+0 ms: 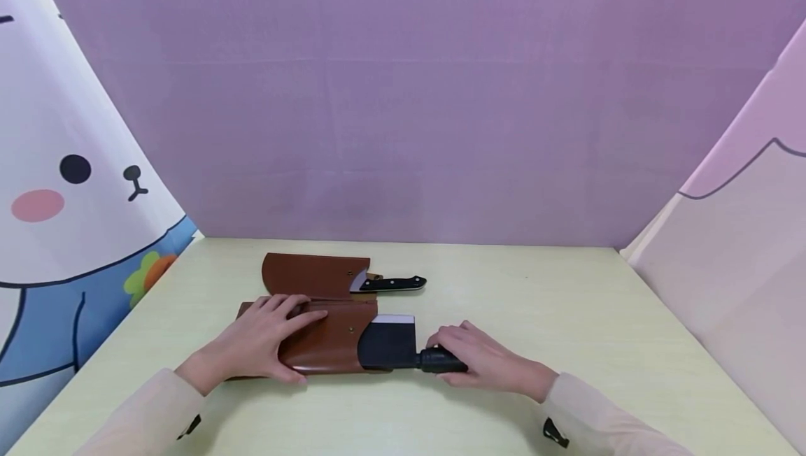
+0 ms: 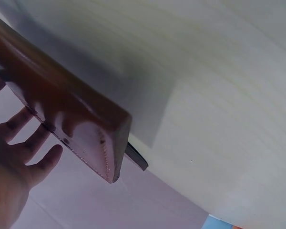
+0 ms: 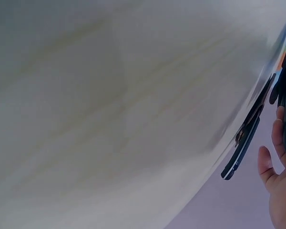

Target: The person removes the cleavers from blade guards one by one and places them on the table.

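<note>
A broad cleaver [image 1: 387, 344] with a dark blade and a pale strip along its far edge sits partly inside a brown leather sheath [image 1: 330, 337]. My right hand [image 1: 481, 361] grips the cleaver's black handle [image 1: 434, 359]. Across the sheath lies my left hand [image 1: 264, 337], holding it with the thumb at the near edge and the fingers over the top. In the left wrist view the sheath [image 2: 71, 100] looks thick, with stitching at its end. The part of the blade within the sheath is hidden.
Just behind lies a second brown sheath [image 1: 315, 274] with a black-handled knife [image 1: 393, 284] in it, handle pointing right. The pale wooden table [image 1: 567, 302] meets a purple backdrop [image 1: 409, 127] at its far edge. Printed cartoon panels [image 1: 63, 232] flank it.
</note>
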`<state>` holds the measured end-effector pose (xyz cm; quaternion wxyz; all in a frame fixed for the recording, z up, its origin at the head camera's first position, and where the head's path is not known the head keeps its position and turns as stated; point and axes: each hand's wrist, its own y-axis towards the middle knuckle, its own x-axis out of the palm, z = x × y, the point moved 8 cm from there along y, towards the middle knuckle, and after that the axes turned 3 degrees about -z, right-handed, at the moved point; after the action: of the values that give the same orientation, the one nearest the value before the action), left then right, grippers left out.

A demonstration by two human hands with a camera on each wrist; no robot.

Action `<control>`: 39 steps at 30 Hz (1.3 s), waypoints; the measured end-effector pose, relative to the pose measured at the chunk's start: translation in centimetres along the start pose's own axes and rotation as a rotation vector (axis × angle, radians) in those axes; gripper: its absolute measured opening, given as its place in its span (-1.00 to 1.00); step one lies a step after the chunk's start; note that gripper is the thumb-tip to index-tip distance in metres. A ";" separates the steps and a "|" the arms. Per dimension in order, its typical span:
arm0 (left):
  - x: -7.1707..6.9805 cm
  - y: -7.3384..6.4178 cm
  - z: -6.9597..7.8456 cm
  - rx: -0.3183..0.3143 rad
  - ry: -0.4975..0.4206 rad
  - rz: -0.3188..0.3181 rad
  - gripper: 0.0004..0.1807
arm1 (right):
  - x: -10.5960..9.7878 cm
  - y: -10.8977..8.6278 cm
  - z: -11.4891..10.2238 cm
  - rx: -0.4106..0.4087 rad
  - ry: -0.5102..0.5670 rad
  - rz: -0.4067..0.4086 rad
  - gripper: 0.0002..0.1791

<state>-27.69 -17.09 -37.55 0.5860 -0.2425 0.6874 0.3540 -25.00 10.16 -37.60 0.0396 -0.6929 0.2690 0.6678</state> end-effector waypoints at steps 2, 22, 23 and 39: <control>0.0 -0.1 -0.1 -0.004 -0.003 -0.005 0.08 | 0.0 -0.1 0.0 -0.002 0.000 0.003 -0.59; 0.2 -0.4 -0.6 -0.001 0.005 0.005 0.09 | -0.4 -1.0 0.1 0.000 -0.008 0.024 -0.58; 0.1 -0.4 -0.6 0.000 0.005 0.006 0.09 | -0.4 -1.1 0.2 0.002 -0.008 0.024 -0.57; 0.2 -0.7 -0.9 -0.014 -0.018 -0.007 0.08 | -0.7 -1.7 0.2 0.001 -0.003 0.033 -0.56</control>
<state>-27.81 -18.23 -37.80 0.5918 -0.2457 0.6787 0.3588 -24.45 11.96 -37.50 0.0294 -0.6873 0.2807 0.6694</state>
